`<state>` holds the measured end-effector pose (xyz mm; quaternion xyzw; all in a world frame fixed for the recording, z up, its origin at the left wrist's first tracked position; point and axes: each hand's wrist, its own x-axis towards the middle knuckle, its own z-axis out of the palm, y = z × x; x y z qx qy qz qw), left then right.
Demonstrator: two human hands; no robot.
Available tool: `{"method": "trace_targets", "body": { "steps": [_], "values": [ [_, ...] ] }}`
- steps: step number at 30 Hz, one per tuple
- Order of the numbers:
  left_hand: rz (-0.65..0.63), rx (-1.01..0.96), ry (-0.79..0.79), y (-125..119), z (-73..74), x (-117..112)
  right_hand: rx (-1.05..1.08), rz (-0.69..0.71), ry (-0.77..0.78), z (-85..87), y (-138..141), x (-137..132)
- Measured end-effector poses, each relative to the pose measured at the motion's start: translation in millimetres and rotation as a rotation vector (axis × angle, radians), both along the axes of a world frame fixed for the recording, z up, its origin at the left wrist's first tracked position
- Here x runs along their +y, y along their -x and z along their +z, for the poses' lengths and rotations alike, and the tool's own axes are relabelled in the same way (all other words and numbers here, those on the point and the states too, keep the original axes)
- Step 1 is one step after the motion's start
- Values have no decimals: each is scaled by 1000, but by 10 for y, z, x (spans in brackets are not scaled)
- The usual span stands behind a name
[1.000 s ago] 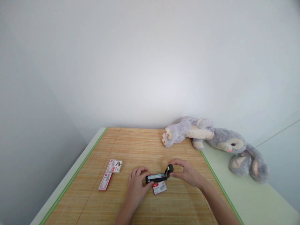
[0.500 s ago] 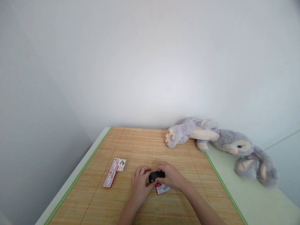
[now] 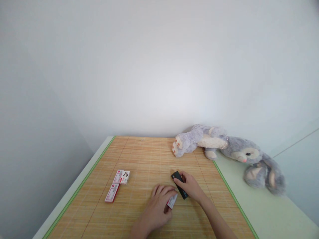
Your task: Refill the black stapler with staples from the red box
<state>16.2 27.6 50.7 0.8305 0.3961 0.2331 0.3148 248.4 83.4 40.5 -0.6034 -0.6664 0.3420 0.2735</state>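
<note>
A black stapler (image 3: pixel 178 183) lies closed and slanted on the bamboo mat (image 3: pixel 147 159), and my right hand (image 3: pixel 190 187) is wrapped over its near half. My left hand (image 3: pixel 158 207) rests on the mat just left of it, with thumb and fingers pinching a small red-and-white staple box (image 3: pixel 172 200) by its left side. The box is tilted up off the mat.
Two more red-and-white staple boxes (image 3: pixel 121 176) lie side by side at mid-left, with a third box (image 3: pixel 112 192) just in front of them. A grey plush rabbit (image 3: pixel 231 151) sprawls along the back right, half on the pale green table (image 3: pixel 269 212).
The stapler, open a second ago, has been shut and turned slantwise under my right hand. My left hand has left the stapler and taken hold of the staple box.
</note>
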Motion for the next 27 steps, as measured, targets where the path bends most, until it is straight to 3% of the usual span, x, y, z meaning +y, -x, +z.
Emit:
{"method": "trace_targets", "body": {
  "steps": [4,8,15,24,27],
  "values": [
    [224,-10,35,292,-179,144,133,-52,31,-131,9,-146],
    [222,-13,62,538,-291,216,305,-64,121,-283,143,-315],
    [171,-30,96,414,-360,239,497,-91,151,-395,386,-403],
    [168,-42,81,360,-378,176,565,-127,142,-416,409,-408],
    [252,-67,35,472,-374,108,570,-140,144,-422,390,-413]
  ]
}}
